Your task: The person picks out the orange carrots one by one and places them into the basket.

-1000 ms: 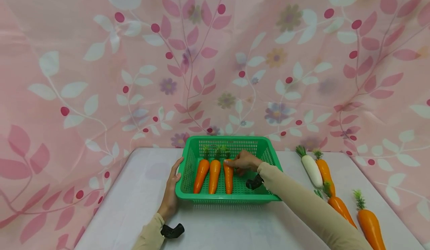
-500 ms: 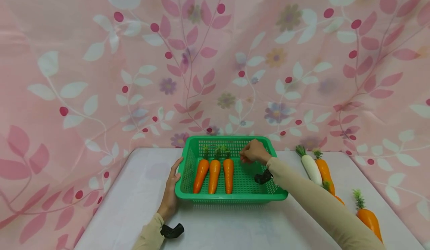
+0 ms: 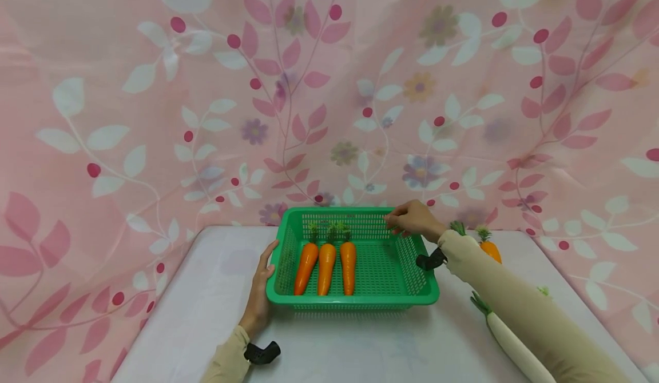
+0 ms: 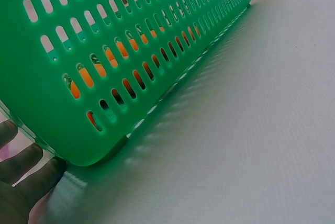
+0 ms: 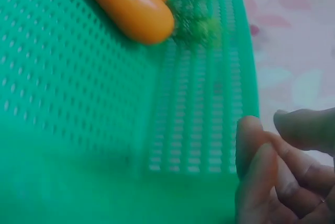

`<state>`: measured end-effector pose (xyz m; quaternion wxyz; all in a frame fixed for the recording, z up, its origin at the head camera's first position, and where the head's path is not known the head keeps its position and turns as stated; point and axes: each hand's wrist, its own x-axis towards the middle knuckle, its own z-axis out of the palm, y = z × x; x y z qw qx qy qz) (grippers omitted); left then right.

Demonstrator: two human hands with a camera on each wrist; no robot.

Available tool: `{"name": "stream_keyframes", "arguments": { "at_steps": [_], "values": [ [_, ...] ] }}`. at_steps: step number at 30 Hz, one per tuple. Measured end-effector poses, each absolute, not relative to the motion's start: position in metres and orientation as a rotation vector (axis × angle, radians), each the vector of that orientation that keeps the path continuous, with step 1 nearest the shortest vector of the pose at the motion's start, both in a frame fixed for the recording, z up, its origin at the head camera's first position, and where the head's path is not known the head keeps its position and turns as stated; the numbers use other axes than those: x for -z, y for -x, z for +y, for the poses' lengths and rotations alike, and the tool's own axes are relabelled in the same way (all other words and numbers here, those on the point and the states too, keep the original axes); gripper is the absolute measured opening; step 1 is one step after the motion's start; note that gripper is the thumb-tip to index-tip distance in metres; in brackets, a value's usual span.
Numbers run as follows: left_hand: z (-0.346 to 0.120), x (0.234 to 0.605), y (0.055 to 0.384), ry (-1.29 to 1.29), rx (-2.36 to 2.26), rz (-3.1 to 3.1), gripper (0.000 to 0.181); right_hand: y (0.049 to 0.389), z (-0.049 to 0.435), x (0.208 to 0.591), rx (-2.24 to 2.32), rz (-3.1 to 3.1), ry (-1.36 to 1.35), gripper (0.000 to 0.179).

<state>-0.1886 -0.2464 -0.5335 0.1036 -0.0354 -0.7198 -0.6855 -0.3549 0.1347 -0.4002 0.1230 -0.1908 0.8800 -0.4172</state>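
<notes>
The green plastic basket (image 3: 355, 300) has slotted walls. Inside on its left half lie three orange carrots, a left one (image 3: 306, 268), a middle one (image 3: 326, 268) and a right one (image 3: 348, 267), green tops toward the back wall. My left hand (image 3: 259, 291) rests against the basket's left side, thumb at the rim; in the left wrist view its fairly straight fingers (image 4: 23, 164) touch the wall near a bottom corner. Over the basket's back right corner hovers my right hand (image 3: 416, 218), holding nothing, its fingers (image 5: 256, 177) loosely bent and the thumb apart from them.
Right of the basket, a white radish (image 3: 515, 343) lies partly under the right sleeve (image 3: 520, 308). Farther back are an orange carrot (image 3: 491, 250) and the leafy green top (image 3: 458, 227) of another vegetable. A pink floral cloth (image 3: 329, 114) hangs behind the white table (image 3: 221, 274).
My right hand has let go of the rightmost carrot in the basket and moved right and up to the back right corner. My left hand stays at the basket's left side.
</notes>
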Motion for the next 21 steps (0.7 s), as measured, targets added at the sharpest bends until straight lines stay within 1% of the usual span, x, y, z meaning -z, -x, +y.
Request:
{"name": "stream_keyframes", "arguments": {
  "at_steps": [8, 16, 21],
  "values": [
    [-0.244, 0.533, 0.191, 0.129, 2.027, -2.106, 0.055, 0.358, 0.184, 0.39, 1.168, 2.699, 0.471, 0.039],
    [-0.244, 0.532, 0.192, 0.115, 2.014, -2.116, 0.055, 0.365, 0.25, 0.398, 0.846, 2.883, 0.387, 0.052],
    [-0.245, 0.531, 0.193, 0.108, 2.014, -2.109, 0.055, 0.362, 0.283, 0.408, 0.679, 2.911, 0.284, 0.047]
  ]
}}
